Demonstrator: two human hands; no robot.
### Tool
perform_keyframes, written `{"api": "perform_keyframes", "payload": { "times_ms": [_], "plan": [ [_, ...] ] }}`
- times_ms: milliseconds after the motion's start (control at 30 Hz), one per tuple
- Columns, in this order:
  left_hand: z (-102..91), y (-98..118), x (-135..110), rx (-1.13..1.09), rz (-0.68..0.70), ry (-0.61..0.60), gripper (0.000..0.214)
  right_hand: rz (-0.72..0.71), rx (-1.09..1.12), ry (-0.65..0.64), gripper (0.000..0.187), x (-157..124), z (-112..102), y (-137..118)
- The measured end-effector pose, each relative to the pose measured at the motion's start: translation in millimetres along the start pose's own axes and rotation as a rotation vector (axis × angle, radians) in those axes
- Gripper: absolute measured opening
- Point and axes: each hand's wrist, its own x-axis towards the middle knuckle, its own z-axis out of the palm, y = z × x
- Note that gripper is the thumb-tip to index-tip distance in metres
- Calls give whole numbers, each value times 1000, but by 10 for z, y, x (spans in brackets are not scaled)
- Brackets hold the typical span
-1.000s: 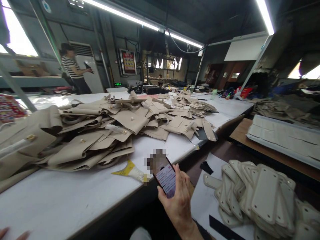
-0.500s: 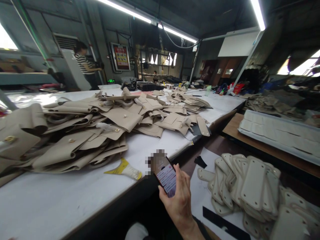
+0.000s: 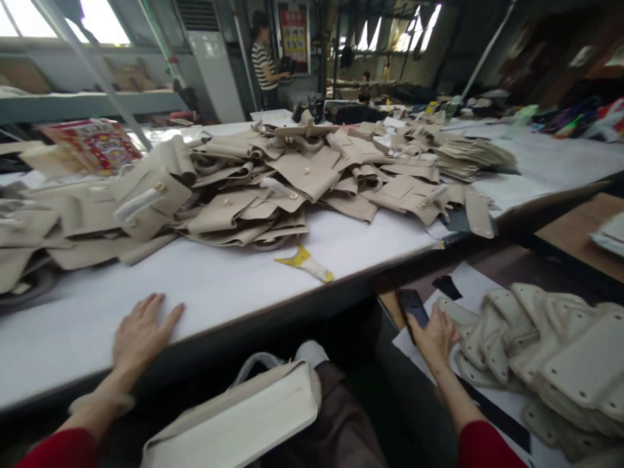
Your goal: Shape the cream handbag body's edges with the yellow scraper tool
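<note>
My left hand point(image 3: 142, 331) lies on the white tabletop point(image 3: 234, 286) near its front edge, fingers stretched out and nothing held. To the right, my right hand point(image 3: 433, 335) grips a dark smartphone point(image 3: 413, 307) just above the lower surface beside a stack of beige panels with holes point(image 3: 541, 344). A beige bag-like piece point(image 3: 244, 416) with a pale side and a clear handle rests on my lap. Beyond my hands, a yellow and white piece of tape or scrap point(image 3: 307, 263) lies close to the table edge.
Heaps of beige bag parts point(image 3: 302, 172) spread across the table. Black strips point(image 3: 497, 413) and white paper lie around the panel stack. A brown board point(image 3: 580, 237) stands at the right. In the background stands a person in a striped shirt point(image 3: 264, 67).
My right hand has lowered the phone to the right, beside the panels, and its screen looks dark. My left hand has come into view on the table. The view has swung left and down.
</note>
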Motion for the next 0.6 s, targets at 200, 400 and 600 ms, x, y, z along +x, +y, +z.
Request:
{"api": "perform_keyframes", "payload": {
  "times_ms": [200, 400, 600],
  "plan": [
    [-206, -29, -104, -230, 25, -56, 58, 207, 387, -477, 62, -708, 55, -629],
    [-671, 625, -1353, -560, 390, -310, 22, 709, 809, -1018, 57, -2422, 283, -1183],
    [-447, 1120, -2272, -498, 521, -411, 9, 347, 1154, -943, 69, -2933, 517, -1557]
  ]
}}
